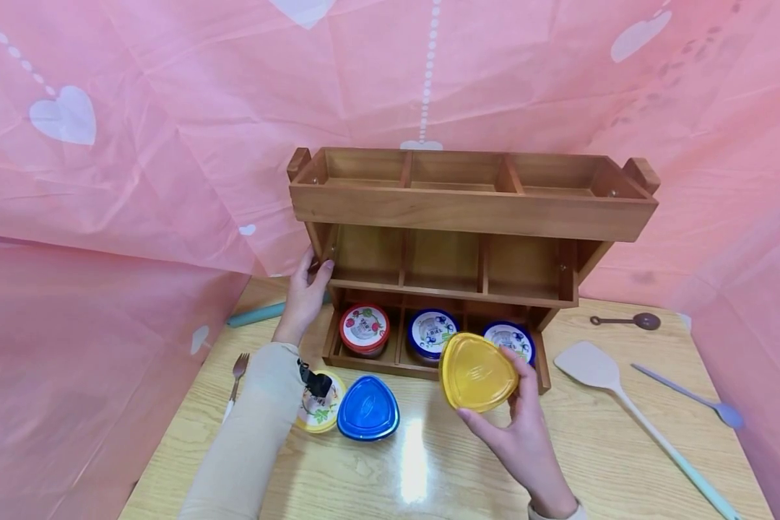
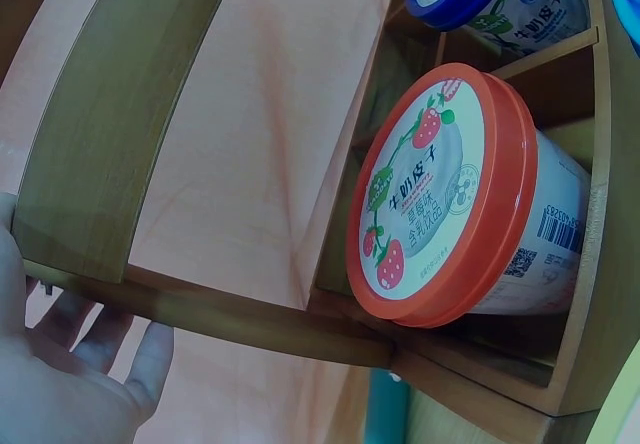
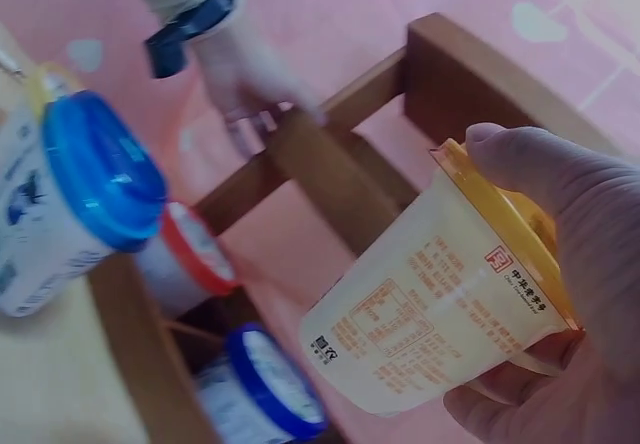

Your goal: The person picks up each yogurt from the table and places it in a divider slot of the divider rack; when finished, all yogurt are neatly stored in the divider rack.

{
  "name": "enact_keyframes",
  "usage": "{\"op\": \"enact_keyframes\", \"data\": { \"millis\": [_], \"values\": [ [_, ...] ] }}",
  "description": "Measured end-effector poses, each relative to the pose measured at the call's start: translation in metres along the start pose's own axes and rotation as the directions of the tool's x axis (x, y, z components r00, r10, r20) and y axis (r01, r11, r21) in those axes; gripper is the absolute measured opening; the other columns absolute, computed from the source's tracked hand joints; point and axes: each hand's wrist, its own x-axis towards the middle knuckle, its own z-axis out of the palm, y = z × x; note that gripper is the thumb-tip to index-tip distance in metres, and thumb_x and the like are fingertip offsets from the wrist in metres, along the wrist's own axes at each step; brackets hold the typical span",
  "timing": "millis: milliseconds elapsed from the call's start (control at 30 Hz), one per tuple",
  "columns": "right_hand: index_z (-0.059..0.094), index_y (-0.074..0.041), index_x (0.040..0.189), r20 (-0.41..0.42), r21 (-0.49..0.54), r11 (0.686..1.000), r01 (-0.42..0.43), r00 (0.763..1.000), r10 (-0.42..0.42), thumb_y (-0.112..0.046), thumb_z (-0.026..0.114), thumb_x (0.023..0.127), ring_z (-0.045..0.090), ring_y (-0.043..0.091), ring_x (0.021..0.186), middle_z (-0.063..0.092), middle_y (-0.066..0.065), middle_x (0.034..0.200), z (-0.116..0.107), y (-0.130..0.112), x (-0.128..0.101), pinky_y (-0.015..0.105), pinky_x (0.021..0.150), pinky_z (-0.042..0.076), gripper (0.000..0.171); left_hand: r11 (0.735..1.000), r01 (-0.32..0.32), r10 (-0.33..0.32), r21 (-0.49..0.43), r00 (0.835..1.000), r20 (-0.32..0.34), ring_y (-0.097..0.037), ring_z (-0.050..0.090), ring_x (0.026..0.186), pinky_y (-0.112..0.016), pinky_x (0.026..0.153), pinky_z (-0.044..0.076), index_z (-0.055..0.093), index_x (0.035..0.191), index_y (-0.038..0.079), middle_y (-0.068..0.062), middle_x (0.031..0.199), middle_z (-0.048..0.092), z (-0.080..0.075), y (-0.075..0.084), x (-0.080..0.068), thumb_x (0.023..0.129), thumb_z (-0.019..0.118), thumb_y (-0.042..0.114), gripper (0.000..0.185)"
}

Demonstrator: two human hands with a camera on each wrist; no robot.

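Note:
A three-tier wooden rack (image 1: 474,213) stands at the table's back. My left hand (image 1: 304,296) grips its left side at the middle tier, thumb in front and fingers around the side piece. In my right hand (image 1: 523,437) is a yogurt cup (image 3: 420,304) with a yellow triangular lid, pinched by the lid's edge in front of the rack's lower right. The bottom tier holds a red-lidded tub (image 1: 365,328) on the left and two blue-lidded tubs, one in the middle (image 1: 432,331) and one on the right (image 1: 508,338), partly hidden by my right hand and the cup.
A cup with a blue triangular lid (image 1: 367,408) and a yellow-rimmed tub (image 1: 321,415) stand before the rack. Left lie a fork (image 1: 238,367) and a teal rod (image 1: 256,315); right, a turner (image 1: 588,363), a purple spoon (image 1: 728,414) and a brown spoon (image 1: 646,321). Pink cloth (image 1: 188,180) hangs behind.

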Motion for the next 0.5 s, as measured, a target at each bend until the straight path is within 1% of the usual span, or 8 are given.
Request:
{"op": "enact_keyframes", "data": {
  "millis": [100, 167, 300, 400, 433, 467, 500],
  "values": [
    [0.026, -0.008, 0.151, -0.052, 0.075, 0.995, 0.058, 0.997, -0.054, 0.018, 0.080, 0.067, 0.049, 0.005, 0.122, 0.040, 0.005, 0.141, -0.007, -0.009, 0.002, 0.007, 0.101, 0.039, 0.104, 1.000, 0.001, -0.001, 0.001, 1.000, 0.002, -0.030, 0.045, 0.136, -0.045, 0.114, 0.038, 0.027, 0.157, 0.023, -0.013, 0.154, 0.038, 0.000, 0.000, 0.000, 0.103, 0.051, 0.035, 0.060],
    [0.025, -0.005, 0.151, -0.085, 0.134, 0.986, 0.098, 0.993, -0.087, 0.025, 0.076, 0.065, 0.050, 0.009, 0.122, 0.040, 0.005, 0.141, -0.012, -0.014, 0.005, 0.008, 0.101, 0.040, 0.104, 1.000, 0.004, -0.004, -0.001, 1.000, 0.002, -0.030, 0.045, 0.136, -0.045, 0.114, 0.038, 0.028, 0.156, 0.022, -0.013, 0.154, 0.038, -0.001, 0.000, 0.000, 0.103, 0.051, 0.035, 0.060],
    [0.022, -0.001, 0.151, -0.125, 0.250, 0.949, 0.193, 0.978, -0.166, 0.033, 0.069, 0.063, 0.053, 0.013, 0.120, 0.041, 0.009, 0.141, -0.021, -0.020, 0.011, 0.012, 0.095, 0.047, 0.105, 1.000, -0.010, 0.010, -0.014, 1.000, -0.001, -0.032, 0.046, 0.135, -0.046, 0.114, 0.038, 0.029, 0.156, 0.021, -0.014, 0.153, 0.039, 0.000, 0.000, 0.001, 0.103, 0.051, 0.032, 0.058],
    [0.021, 0.000, 0.151, -0.135, 0.313, 0.917, 0.247, 0.967, -0.215, 0.036, 0.065, 0.063, 0.053, 0.016, 0.119, 0.039, 0.012, 0.141, -0.027, -0.023, 0.016, 0.014, 0.092, 0.050, 0.105, 1.000, -0.010, 0.010, -0.014, 1.000, 0.001, -0.031, 0.045, 0.135, -0.046, 0.114, 0.038, 0.029, 0.156, 0.023, -0.013, 0.153, 0.039, -0.001, 0.000, 0.001, 0.103, 0.051, 0.032, 0.058],
    [0.021, -0.001, 0.151, -0.138, 0.322, 0.913, 0.250, 0.967, -0.216, 0.037, 0.064, 0.063, 0.053, 0.016, 0.119, 0.039, 0.012, 0.142, -0.029, -0.024, 0.018, 0.015, 0.092, 0.050, 0.105, 1.000, -0.003, 0.003, -0.019, 1.000, 0.007, -0.031, 0.045, 0.135, -0.046, 0.114, 0.037, 0.029, 0.156, 0.024, -0.013, 0.153, 0.038, -0.001, 0.000, 0.001, 0.103, 0.051, 0.032, 0.058],
    [0.021, 0.000, 0.151, -0.140, 0.343, 0.900, 0.269, 0.962, -0.234, 0.037, 0.063, 0.063, 0.053, 0.017, 0.120, 0.038, 0.013, 0.142, -0.030, -0.024, 0.020, 0.016, 0.093, 0.050, 0.105, 1.000, 0.008, -0.008, -0.017, 1.000, 0.014, -0.032, 0.044, 0.136, -0.046, 0.115, 0.037, 0.028, 0.156, 0.023, -0.013, 0.154, 0.038, -0.002, 0.005, -0.001, 0.103, 0.050, 0.031, 0.058],
    [0.021, -0.002, 0.151, -0.146, 0.353, 0.897, 0.267, 0.962, -0.229, 0.038, 0.062, 0.063, 0.051, 0.018, 0.122, 0.037, 0.013, 0.144, -0.032, -0.026, 0.022, 0.017, 0.096, 0.050, 0.105, 1.000, 0.014, -0.014, -0.016, 1.000, 0.021, -0.033, 0.043, 0.137, -0.046, 0.115, 0.036, 0.026, 0.157, 0.021, -0.014, 0.155, 0.037, -0.002, 0.010, -0.003, 0.104, 0.049, 0.029, 0.059]
  ]
}}
